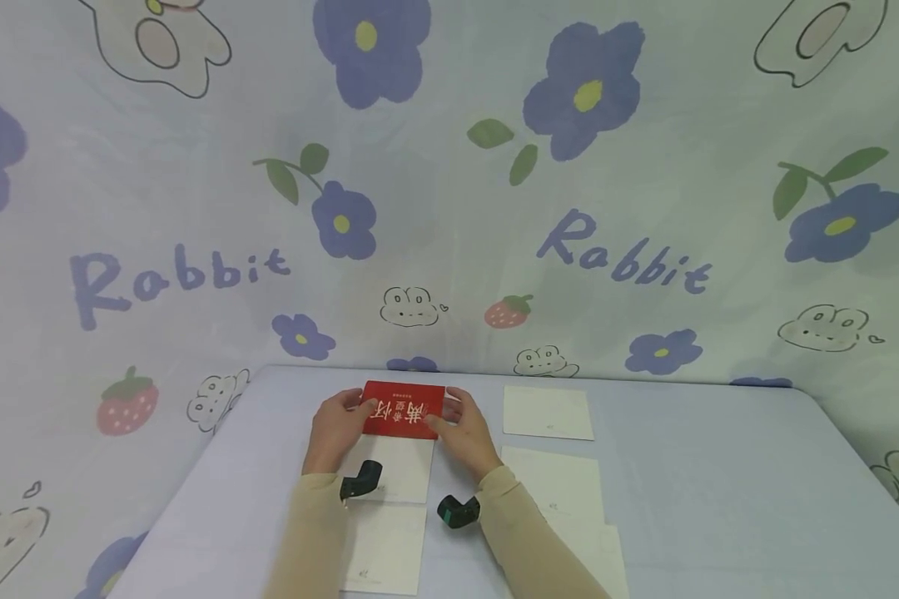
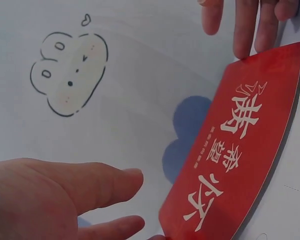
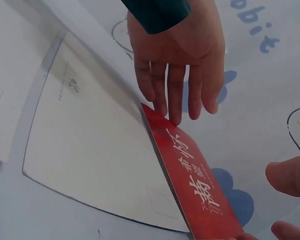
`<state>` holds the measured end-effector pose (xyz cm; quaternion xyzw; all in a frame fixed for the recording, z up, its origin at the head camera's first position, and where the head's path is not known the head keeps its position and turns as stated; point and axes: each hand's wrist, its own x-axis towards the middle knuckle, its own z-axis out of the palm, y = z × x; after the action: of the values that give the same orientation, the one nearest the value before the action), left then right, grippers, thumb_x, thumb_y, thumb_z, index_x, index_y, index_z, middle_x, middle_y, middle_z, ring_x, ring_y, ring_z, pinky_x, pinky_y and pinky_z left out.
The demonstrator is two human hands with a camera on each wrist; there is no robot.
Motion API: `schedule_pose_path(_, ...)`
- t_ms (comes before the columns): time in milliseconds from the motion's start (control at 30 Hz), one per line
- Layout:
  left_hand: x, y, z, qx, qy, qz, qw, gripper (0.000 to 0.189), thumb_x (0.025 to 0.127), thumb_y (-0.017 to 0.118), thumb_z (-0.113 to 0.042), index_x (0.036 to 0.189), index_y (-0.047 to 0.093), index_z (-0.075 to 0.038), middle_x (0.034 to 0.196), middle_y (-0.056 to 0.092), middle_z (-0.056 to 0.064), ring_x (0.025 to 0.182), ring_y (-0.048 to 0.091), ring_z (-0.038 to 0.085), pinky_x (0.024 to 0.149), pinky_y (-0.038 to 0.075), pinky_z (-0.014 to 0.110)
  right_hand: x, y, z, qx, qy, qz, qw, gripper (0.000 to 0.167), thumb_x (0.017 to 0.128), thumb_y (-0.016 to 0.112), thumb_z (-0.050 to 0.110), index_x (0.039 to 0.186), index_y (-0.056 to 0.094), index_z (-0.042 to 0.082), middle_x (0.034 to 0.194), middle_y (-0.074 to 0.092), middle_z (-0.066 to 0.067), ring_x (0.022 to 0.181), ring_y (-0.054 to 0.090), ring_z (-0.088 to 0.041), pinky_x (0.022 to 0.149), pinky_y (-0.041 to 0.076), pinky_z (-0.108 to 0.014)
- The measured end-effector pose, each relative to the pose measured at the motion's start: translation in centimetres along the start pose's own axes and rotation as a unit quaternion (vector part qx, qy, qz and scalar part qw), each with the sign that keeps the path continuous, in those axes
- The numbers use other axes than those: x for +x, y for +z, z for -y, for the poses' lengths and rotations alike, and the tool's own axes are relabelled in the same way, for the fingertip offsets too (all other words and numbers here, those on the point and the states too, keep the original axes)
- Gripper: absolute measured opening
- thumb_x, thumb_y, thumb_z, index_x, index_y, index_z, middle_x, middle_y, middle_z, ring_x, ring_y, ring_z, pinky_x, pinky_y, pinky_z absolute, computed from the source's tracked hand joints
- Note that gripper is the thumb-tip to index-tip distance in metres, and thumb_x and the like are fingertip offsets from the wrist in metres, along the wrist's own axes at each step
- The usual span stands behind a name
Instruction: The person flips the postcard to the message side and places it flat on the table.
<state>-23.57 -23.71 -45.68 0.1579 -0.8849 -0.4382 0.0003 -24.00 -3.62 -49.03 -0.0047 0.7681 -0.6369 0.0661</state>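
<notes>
A red card (image 1: 400,423) with white Chinese characters lies at the far end of the left column of white cards. My left hand (image 1: 335,426) is at its left end and my right hand (image 1: 470,434) at its right end. In the left wrist view, fairly straight fingertips of the right hand (image 2: 250,25) touch one end of the red card (image 2: 235,135). The right wrist view has the left hand (image 3: 182,55) with extended fingers at the opposite end. Both thumbs stand apart from the card in the wrist views.
Nearer me on the left lie a white card (image 1: 404,470) and another white card (image 1: 384,549). To the right, several more form a column, the farthest white card (image 1: 548,413) near the back edge. A patterned curtain (image 1: 449,208) hangs behind the pale table (image 1: 719,482).
</notes>
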Motion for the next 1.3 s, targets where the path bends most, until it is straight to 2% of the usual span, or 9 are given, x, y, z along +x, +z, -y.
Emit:
schedule_pose_path(167, 0.0, -0.1, -0.1, -0.004, 0.007, 0.002, 1.0, 0.056, 0.1, 0.058, -0.029, 0.146, 0.047, 0.002, 0.143, 0.05, 0.027, 0.133, 0.046, 0.044, 0.104, 0.044, 0.057, -0.2, 0.0, 0.1, 0.0, -0.01, -0.015, 0.9998, 0.062, 0.093, 0.071, 0.021, 0.147, 0.044, 0.007, 0.143, 0.054, -0.015, 0.128, 0.055, -0.035, 0.101, 0.048, -0.055)
schedule_pose_path(300, 0.0, -0.1, -0.2, -0.004, 0.018, 0.0, 0.9998, 0.056, 0.101, 0.058, -0.03, 0.145, 0.047, 0.002, 0.144, 0.051, 0.025, 0.132, 0.047, 0.042, 0.104, 0.044, 0.056, -0.3, 0.0, 0.2, 0.008, -0.026, -0.031, 0.9991, 0.059, 0.092, 0.071, 0.017, 0.145, 0.046, 0.007, 0.143, 0.054, -0.014, 0.125, 0.056, -0.033, 0.099, 0.051, -0.05)
schedule_pose_path(533, -0.4, -0.2, -0.7, -0.016, 0.021, -0.006, 0.9996, 0.055, 0.101, 0.059, -0.029, 0.145, 0.048, 0.001, 0.145, 0.05, 0.023, 0.131, 0.048, 0.04, 0.103, 0.046, 0.054, -0.2, -0.2, -0.1, 0.032, -0.052, -0.062, 0.9962, 0.05, 0.091, 0.071, 0.005, 0.138, 0.054, 0.005, 0.134, 0.061, -0.014, 0.113, 0.063, -0.028, 0.094, 0.055, -0.04)
schedule_pose_path(733, -0.8, -0.3, -0.9, -0.034, 0.023, -0.017, 0.999, 0.053, 0.101, 0.058, -0.027, 0.146, 0.048, -0.001, 0.144, 0.052, 0.022, 0.129, 0.05, 0.04, 0.1, 0.049, 0.053, -0.3, -0.4, -0.1, 0.058, -0.049, -0.098, 0.9923, 0.037, 0.09, 0.069, 0.0, 0.126, 0.063, 0.005, 0.125, 0.066, -0.011, 0.103, 0.066, -0.023, 0.088, 0.057, -0.036)
schedule_pose_path(1033, -0.6, -0.3, -1.0, -0.038, 0.032, -0.063, 0.9968, 0.045, 0.099, 0.06, -0.013, 0.143, 0.053, -0.002, 0.134, 0.059, 0.02, 0.117, 0.057, 0.034, 0.091, 0.055, 0.045, -0.3, -0.8, 0.5, 0.069, -0.033, -0.106, 0.9914, 0.028, 0.091, 0.067, 0.0, 0.119, 0.068, 0.007, 0.122, 0.067, -0.009, 0.1, 0.067, -0.021, 0.087, 0.058, -0.035)
schedule_pose_path(1167, -0.5, -0.2, -1.3, -0.045, 0.041, -0.093, 0.9938, 0.041, 0.098, 0.06, -0.008, 0.139, 0.057, -0.003, 0.127, 0.063, 0.019, 0.111, 0.059, 0.032, 0.084, 0.055, 0.041, 0.2, -1.1, 0.3, 0.076, -0.055, -0.108, 0.9897, 0.028, 0.089, 0.066, -0.003, 0.116, 0.069, 0.005, 0.118, 0.068, -0.01, 0.098, 0.067, -0.022, 0.086, 0.058, -0.035)
schedule_pose_path(1300, -0.2, 0.1, -1.6, -0.054, 0.04, -0.111, 0.9915, 0.039, 0.098, 0.059, -0.007, 0.137, 0.06, -0.003, 0.125, 0.065, 0.017, 0.109, 0.059, 0.03, 0.083, 0.054, 0.039, 0.7, -1.4, 0.2, 0.091, -0.079, -0.108, 0.9868, 0.028, 0.087, 0.066, -0.007, 0.115, 0.069, 0.002, 0.116, 0.069, -0.013, 0.097, 0.068, -0.024, 0.084, 0.057, -0.036)
